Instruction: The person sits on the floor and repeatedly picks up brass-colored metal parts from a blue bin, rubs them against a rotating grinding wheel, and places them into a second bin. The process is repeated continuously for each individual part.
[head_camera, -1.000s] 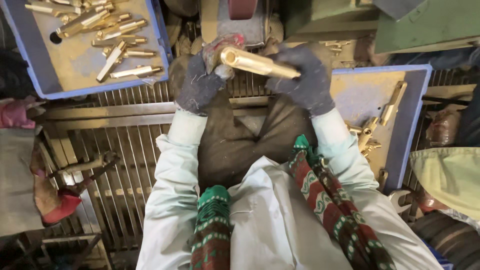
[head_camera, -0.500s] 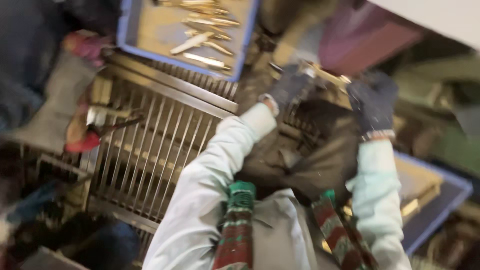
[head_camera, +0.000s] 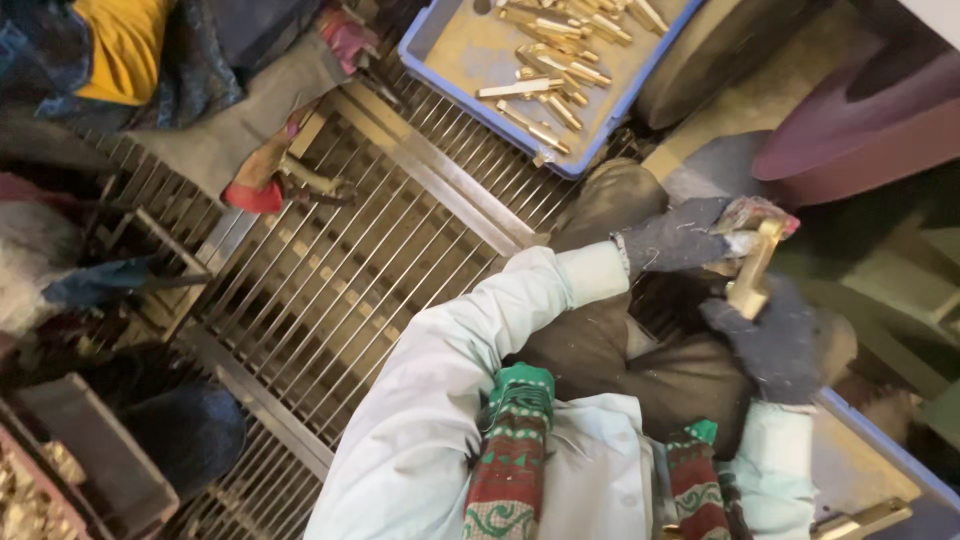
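**Overhead, both gloved hands on one brass piece**

Both hands wear dark grey knit gloves. The left hand (head_camera: 675, 238) is clenched around the top of a brass part (head_camera: 752, 275), with a scrap of pinkish cloth (head_camera: 757, 211) bunched at its fingertips. The right hand (head_camera: 775, 340) grips the lower end of the same part, so the piece stands nearly upright between the two hands, above the person's lap.

Just beyond the left hand, the near edge of a blue tray (head_camera: 470, 100) runs diagonally; brass rods (head_camera: 545, 85) lie loose inside it, mostly toward its middle. Left of the arms a metal floor grate (head_camera: 330, 300) spreads wide, bare of parts apart from a red-handled tool (head_camera: 280, 180) near its far border. At lower right, the rim of a second blue tray (head_camera: 885, 445) sits close under the right forearm, a brass fitting (head_camera: 865, 520) resting in its corner.
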